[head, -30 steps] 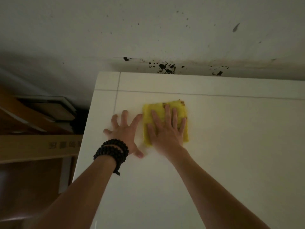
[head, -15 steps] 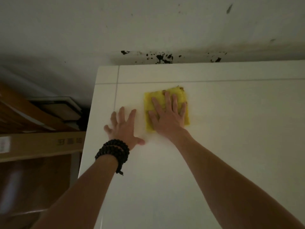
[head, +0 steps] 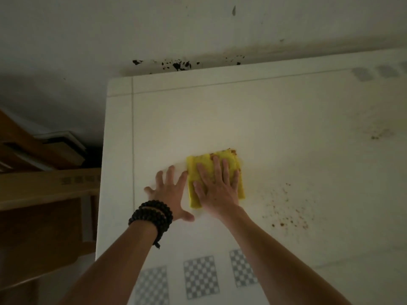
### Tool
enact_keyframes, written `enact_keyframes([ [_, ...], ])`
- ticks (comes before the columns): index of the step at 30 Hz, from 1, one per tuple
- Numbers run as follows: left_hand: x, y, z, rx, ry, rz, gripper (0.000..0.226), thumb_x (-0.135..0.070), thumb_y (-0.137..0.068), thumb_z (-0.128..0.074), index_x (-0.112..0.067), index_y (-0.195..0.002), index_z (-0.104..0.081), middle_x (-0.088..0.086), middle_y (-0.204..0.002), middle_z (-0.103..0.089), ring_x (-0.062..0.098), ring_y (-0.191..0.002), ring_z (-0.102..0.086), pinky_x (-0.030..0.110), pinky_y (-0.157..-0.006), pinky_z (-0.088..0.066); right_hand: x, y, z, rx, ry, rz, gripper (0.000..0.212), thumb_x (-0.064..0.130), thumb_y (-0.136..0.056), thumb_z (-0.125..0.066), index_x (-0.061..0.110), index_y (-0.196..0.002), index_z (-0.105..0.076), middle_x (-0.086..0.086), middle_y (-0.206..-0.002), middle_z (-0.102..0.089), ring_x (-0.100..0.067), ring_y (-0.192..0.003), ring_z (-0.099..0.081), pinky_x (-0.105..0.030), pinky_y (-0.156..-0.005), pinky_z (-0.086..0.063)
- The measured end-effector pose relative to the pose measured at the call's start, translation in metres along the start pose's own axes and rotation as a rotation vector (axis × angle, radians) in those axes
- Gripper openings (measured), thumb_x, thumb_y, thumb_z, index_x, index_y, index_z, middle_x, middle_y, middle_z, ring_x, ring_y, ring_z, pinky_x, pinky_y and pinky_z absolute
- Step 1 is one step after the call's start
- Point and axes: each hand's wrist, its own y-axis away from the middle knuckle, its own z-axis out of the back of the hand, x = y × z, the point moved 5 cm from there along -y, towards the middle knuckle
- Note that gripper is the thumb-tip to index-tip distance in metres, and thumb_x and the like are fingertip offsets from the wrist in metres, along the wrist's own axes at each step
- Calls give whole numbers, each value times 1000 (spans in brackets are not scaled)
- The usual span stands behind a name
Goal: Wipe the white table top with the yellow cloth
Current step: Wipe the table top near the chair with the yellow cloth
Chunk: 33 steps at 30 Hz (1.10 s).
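The right hand point(head: 217, 190) lies flat and open on the folded yellow cloth point(head: 214, 177), the palm and spread fingers pressing it down onto the white worktop point(head: 286, 133); it does not grip the cloth. The left hand point(head: 169, 192) is also open, fingers spread, flat on the bare worktop just beside the cloth's left edge, and a black bead bracelet point(head: 152, 216) is wound around its wrist. The cloth sits in the left-middle part of the worktop, well apart from the far edge and from the left edge, where a thin grey line point(head: 133, 139) runs parallel to the border. To the right of the cloth there is a scatter of brown crumbs point(head: 286, 212), near but not touching it, and farther right a fainter smudge point(head: 376, 135). Behind the cloth, toward the wall point(head: 198, 29), the surface is open. Three checkered marker squares point(head: 201, 277) lie at the near edge, between the forearms. The far edge meets the wall, which has dark spots point(head: 176, 64) there. Beyond the left edge stand wooden boards point(head: 44, 188).
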Motion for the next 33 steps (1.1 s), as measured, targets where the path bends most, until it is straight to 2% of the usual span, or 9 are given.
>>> enact_keyframes([
  [4,-13,45,-37,36,-14,-19,124,-65,-65,-74,-34,-151,10,6,-157,23,38,-144,12,63,-105,-27,-4,56,-26,-18,-25,-39,64,66,-99,-6,45,-155,18,1,-162,35,-25,-147,36,-57,-115,24],
  [10,-39,84,-75,103,-71,-107,125,-64,-66,-75,-40,-149,15,9,-156,30,43,-143,19,66,-107,-23,-22,137,-53,-30,-71,-114,62,65,-98,-1,48,-152,24,2,-160,40,-24,-145,39,-56,-116,22],
  [14,-62,91,-79,33,-89,-176,117,-61,-66,-77,-45,-148,6,7,-158,20,42,-143,10,64,-106,-28,-48,176,-62,-54,-112,-176,63,67,-98,-3,49,-153,21,4,-160,39,-22,-145,39,-53,-115,26],
  [17,-69,81,-71,-26,-85,-156,119,-62,-63,-78,-45,-148,4,3,-158,15,39,-143,4,62,-106,-28,-63,189,-66,-66,-120,-223,61,67,-99,-5,50,-153,21,5,-160,39,-22,-146,39,-54,-116,25],
  [21,-64,51,-50,3,-80,-120,129,-67,-57,-79,-48,-147,10,0,-158,24,39,-144,15,69,-107,-18,-73,168,-59,-69,-121,-256,61,66,-100,-6,50,-153,18,5,-161,37,-23,-146,37,-55,-115,26],
  [26,-64,29,-42,43,-155,-118,140,-72,-48,-80,-54,-141,24,0,-155,33,45,-141,20,72,-104,-19,-99,93,-21,-87,-153,-285,62,66,-100,-10,50,-155,13,4,-164,31,-24,-149,31,-59,-116,21],
  [33,-93,-3,-13,7,-38,-90,131,-69,-52,-80,-54,-145,11,-5,-157,25,43,-142,15,72,-105,-21,-110,45,-3,-96,-123,-234,64,67,-99,-11,49,-155,13,4,-165,31,-25,-150,30,-58,-116,22],
])
